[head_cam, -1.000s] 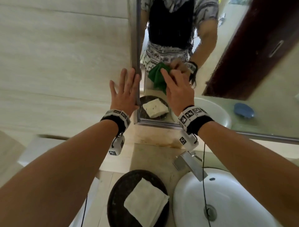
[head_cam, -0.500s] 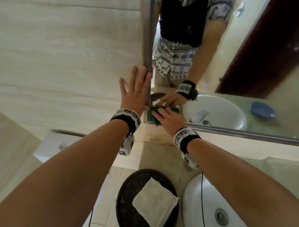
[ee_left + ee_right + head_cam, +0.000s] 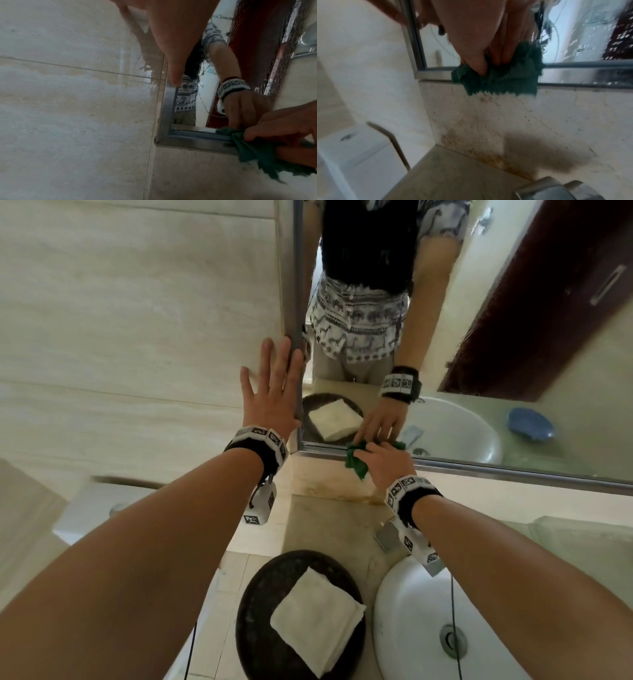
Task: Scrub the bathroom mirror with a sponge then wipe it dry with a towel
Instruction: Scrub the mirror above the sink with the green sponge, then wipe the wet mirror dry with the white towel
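We see a beige stone surface [image 3: 329, 529] below the mirror. On it at six o'clock sits a dark round tray [image 3: 253, 621] bearing a folded white towel [image 3: 317, 619]. At four o'clock sits a white basin [image 3: 411, 635], touching the tray's right side.

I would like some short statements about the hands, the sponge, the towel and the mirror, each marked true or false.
1. The right hand grips the green sponge at the bottom edge of the mirror. True.
2. The left hand holds the towel. False: it lies flat with straight fingers on the wall beside the mirror frame.
3. The white towel lies folded on a dark round tray. True.
4. The sponge is at the top of the mirror. False: it is near the lower left corner.
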Tool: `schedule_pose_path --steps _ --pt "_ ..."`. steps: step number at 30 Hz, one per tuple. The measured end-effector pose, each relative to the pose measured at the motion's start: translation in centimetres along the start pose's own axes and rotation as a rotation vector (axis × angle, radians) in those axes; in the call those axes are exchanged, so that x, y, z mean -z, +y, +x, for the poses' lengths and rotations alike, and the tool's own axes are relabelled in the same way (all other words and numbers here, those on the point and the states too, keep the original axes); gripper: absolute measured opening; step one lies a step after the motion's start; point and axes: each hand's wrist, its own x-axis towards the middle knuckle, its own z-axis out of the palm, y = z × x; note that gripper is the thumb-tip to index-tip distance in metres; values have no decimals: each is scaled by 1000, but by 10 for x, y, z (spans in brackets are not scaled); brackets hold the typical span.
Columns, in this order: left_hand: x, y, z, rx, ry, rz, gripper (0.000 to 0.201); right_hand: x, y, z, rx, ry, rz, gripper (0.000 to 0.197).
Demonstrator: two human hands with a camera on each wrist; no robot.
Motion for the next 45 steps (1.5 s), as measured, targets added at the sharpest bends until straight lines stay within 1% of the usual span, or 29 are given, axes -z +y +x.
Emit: schedule_pose_path --steps 3,6,7,9,11,13,14,16,19,23,26,30,32,36,40,45 --pt "5 1 -6 8 83 -18 125 19 3 -1 -94 -52 -1 24" --pt "14 1 -19 -1 37 -35 121 28 14 -14 -184 -47 41 24" --pt "18 2 -23 -1 9 -49 115 30 18 -21 -218 -45 50 25" --pt "29 10 -34 -9 -72 -91 99 36 23 -38 -266 -40 76 27" --pt "39 23 -39 -40 -196 -150 77 41 30 -57 -283 -25 106 29" --pt "47 42 -43 -81 -383 -239 59 48 36 -81 -298 -13 151 31" --pt "51 54 -45 -122 -478 -264 57 50 38 -93 -306 -9 167 30" --pt "56 80 -49 -218 -600 -287 61 56 45 -119 -331 -3 177 30" --pt "59 124 -56 -306 -648 -302 63 58 59 -161 -395 -17 214 31" --pt "62 187 -69 -311 -704 -387 62 50 87 -221 -477 -29 237 33" --pt "63 234 -85 -310 -776 -451 60 36 111 -270 -536 -36 266 32" --pt "57 298 -117 -311 -863 -480 60 8 144 -340 -587 -81 304 32" --pt "55 332 -138 -315 -904 -495 62 -8 160 -376 -616 -114 336 33" --pt "53 390 -185 -302 -975 -507 59 -47 189 -439 -663 -186 429 34" --pt "49 430 -225 -315 -1007 -483 56 -90 207 -493 -711 -275 460 35" --pt "45 468 -264 -298 -1069 -476 53 -135 219 -546 -798 -376 501 25"
